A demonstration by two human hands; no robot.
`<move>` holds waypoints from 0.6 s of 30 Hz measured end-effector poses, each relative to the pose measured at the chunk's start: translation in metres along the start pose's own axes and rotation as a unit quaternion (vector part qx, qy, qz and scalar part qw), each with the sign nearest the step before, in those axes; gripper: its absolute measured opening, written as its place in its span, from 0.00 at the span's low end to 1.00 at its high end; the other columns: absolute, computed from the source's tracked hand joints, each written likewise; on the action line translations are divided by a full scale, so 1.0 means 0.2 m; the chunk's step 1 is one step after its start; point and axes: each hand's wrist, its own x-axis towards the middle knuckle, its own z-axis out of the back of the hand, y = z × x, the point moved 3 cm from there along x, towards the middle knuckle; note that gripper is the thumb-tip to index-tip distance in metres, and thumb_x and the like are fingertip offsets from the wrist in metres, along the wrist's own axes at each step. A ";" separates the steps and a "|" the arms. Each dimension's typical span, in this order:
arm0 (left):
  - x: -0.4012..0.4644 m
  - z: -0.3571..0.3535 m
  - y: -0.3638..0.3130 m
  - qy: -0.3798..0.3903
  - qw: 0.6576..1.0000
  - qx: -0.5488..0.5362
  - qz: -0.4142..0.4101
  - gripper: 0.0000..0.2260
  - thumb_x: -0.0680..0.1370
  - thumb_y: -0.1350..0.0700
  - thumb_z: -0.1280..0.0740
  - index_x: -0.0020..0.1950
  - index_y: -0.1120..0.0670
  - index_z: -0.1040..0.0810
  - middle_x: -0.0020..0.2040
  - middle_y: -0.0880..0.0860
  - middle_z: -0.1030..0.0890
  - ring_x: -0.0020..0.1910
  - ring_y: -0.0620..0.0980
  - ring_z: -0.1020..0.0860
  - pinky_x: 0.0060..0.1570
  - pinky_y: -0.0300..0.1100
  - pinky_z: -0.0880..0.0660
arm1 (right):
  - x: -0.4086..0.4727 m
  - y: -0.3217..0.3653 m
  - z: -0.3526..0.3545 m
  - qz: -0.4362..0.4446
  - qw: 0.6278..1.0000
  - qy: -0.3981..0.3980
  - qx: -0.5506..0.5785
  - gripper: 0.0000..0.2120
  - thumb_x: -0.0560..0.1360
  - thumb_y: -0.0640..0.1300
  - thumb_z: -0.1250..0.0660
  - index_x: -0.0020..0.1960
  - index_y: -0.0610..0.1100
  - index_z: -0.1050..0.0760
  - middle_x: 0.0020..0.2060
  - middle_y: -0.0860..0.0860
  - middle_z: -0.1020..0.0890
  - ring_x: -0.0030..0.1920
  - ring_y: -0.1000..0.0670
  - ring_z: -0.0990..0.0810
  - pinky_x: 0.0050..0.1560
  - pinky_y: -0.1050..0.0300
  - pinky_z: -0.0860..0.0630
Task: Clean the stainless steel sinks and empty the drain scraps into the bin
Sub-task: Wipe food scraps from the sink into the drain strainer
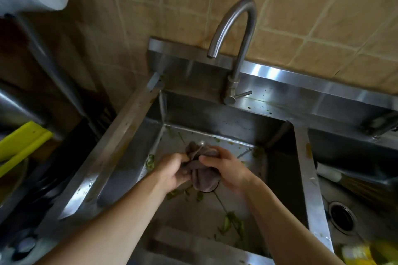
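Both hands (172,171) (226,170) grip cloth (201,170).

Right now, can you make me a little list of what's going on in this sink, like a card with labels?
place: left sink of a double steel unit
left hand: grips the grey cloth
right hand: grips the same cloth, fingers curled round it
cloth: bunched up between both hands, above the sink floor
scraps: green vegetable bits scattered on the sink floor
faucet: no water seen running
right sink drain: open, dark inside
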 end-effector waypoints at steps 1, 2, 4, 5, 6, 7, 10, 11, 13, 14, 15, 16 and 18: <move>0.04 -0.01 0.00 -0.001 1.000 0.016 -0.003 0.12 0.79 0.69 0.48 0.52 0.64 0.25 0.42 0.62 0.24 0.34 0.53 0.24 0.35 0.46 0.23 | 0.04 -0.03 0.00 -0.010 1.000 0.005 0.022 0.05 0.75 0.32 0.35 0.49 0.40 0.25 0.42 0.45 0.17 0.44 0.49 0.17 0.46 0.58 0.20; 0.07 -0.03 0.00 -0.007 0.999 0.039 -0.009 0.11 0.79 0.69 0.47 0.51 0.63 0.25 0.45 0.63 0.23 0.39 0.56 0.24 0.40 0.49 0.25 | 0.08 -0.05 0.01 -0.008 1.000 -0.005 0.026 0.05 0.75 0.33 0.35 0.49 0.40 0.25 0.39 0.47 0.17 0.41 0.52 0.17 0.42 0.60 0.20; 0.15 -0.03 -0.02 -0.035 0.994 0.096 -0.025 0.10 0.78 0.70 0.45 0.49 0.61 0.25 0.46 0.62 0.23 0.42 0.58 0.23 0.42 0.51 0.25 | 0.19 -0.10 0.06 0.004 0.998 -0.057 -0.025 0.08 0.74 0.31 0.33 0.48 0.42 0.26 0.39 0.49 0.18 0.43 0.51 0.18 0.40 0.61 0.21; 0.18 -0.03 -0.03 -0.050 0.991 0.119 -0.036 0.10 0.78 0.70 0.43 0.49 0.60 0.25 0.47 0.61 0.22 0.44 0.58 0.22 0.42 0.51 0.24 | 0.24 -0.12 0.09 0.006 0.995 -0.079 -0.061 0.10 0.72 0.30 0.31 0.48 0.43 0.26 0.40 0.48 0.19 0.45 0.49 0.19 0.42 0.60 0.21; 0.21 -0.02 -0.03 -0.062 0.988 0.133 -0.044 0.10 0.77 0.70 0.42 0.50 0.59 0.25 0.48 0.61 0.21 0.47 0.59 0.21 0.43 0.51 0.23 | 0.28 -0.15 0.11 0.001 0.991 -0.092 -0.096 0.11 0.71 0.30 0.30 0.48 0.43 0.26 0.41 0.48 0.20 0.46 0.47 0.20 0.45 0.58 0.21; 0.25 -0.01 -0.03 -0.071 0.987 0.140 -0.047 0.10 0.77 0.70 0.40 0.52 0.58 0.25 0.49 0.60 0.20 0.48 0.58 0.21 0.43 0.51 0.22 | 0.33 -0.17 0.14 -0.009 0.987 -0.099 -0.124 0.12 0.70 0.30 0.30 0.47 0.43 0.25 0.41 0.48 0.20 0.46 0.47 0.20 0.46 0.56 0.21; 0.35 0.06 -0.03 -0.089 0.979 0.181 -0.038 0.09 0.77 0.67 0.38 0.50 0.54 0.24 0.48 0.57 0.20 0.47 0.55 0.21 0.42 0.47 0.22 | 0.46 -0.25 0.19 -0.036 0.975 -0.127 -0.179 0.14 0.68 0.31 0.28 0.41 0.49 0.24 0.43 0.47 0.19 0.48 0.45 0.20 0.52 0.50 0.21; 0.38 0.10 -0.04 -0.098 0.973 0.203 -0.041 0.10 0.77 0.66 0.37 0.51 0.52 0.23 0.49 0.57 0.21 0.48 0.54 0.22 0.43 0.46 0.23 | 0.50 -0.27 0.20 -0.041 0.970 -0.138 -0.198 0.15 0.68 0.32 0.28 0.39 0.51 0.25 0.43 0.47 0.19 0.49 0.44 0.20 0.53 0.49 0.22; 0.46 0.17 -0.08 -0.125 0.958 0.250 -0.060 0.12 0.78 0.64 0.36 0.56 0.50 0.23 0.54 0.55 0.22 0.52 0.54 0.23 0.44 0.44 0.24 | 0.60 -0.30 0.21 -0.053 0.964 -0.158 -0.208 0.15 0.69 0.32 0.29 0.40 0.52 0.26 0.44 0.47 0.20 0.50 0.44 0.21 0.53 0.51 0.23; 0.49 0.21 -0.10 -0.141 0.947 0.278 -0.076 0.13 0.77 0.63 0.35 0.60 0.50 0.24 0.56 0.54 0.23 0.54 0.54 0.24 0.44 0.43 0.25 | 0.64 -0.31 0.22 -0.058 0.963 -0.163 -0.207 0.14 0.70 0.32 0.30 0.41 0.50 0.26 0.43 0.48 0.21 0.49 0.45 0.22 0.51 0.52 0.24; 0.52 0.25 -0.13 -0.156 0.934 0.308 -0.091 0.15 0.77 0.63 0.34 0.62 0.51 0.24 0.57 0.54 0.24 0.55 0.54 0.24 0.46 0.43 0.25 | 0.69 -0.32 0.23 -0.060 0.962 -0.164 -0.208 0.12 0.71 0.31 0.32 0.44 0.48 0.27 0.42 0.49 0.22 0.48 0.46 0.23 0.49 0.54 0.26; 0.55 0.28 -0.16 -0.169 0.922 0.332 -0.106 0.16 0.76 0.63 0.33 0.63 0.52 0.25 0.58 0.54 0.23 0.56 0.56 0.24 0.49 0.45 0.26 | 0.74 -0.31 0.22 -0.058 0.962 -0.164 -0.210 0.11 0.72 0.31 0.32 0.47 0.46 0.27 0.42 0.49 0.23 0.47 0.47 0.24 0.48 0.56 0.27; 0.62 0.34 -0.21 -0.181 0.907 0.360 -0.125 0.17 0.75 0.64 0.32 0.64 0.55 0.26 0.58 0.56 0.22 0.56 0.57 0.23 0.54 0.48 0.26 | 0.86 -0.29 0.21 -0.043 0.962 -0.160 -0.217 0.11 0.73 0.32 0.33 0.52 0.44 0.27 0.46 0.47 0.23 0.50 0.47 0.24 0.50 0.55 0.27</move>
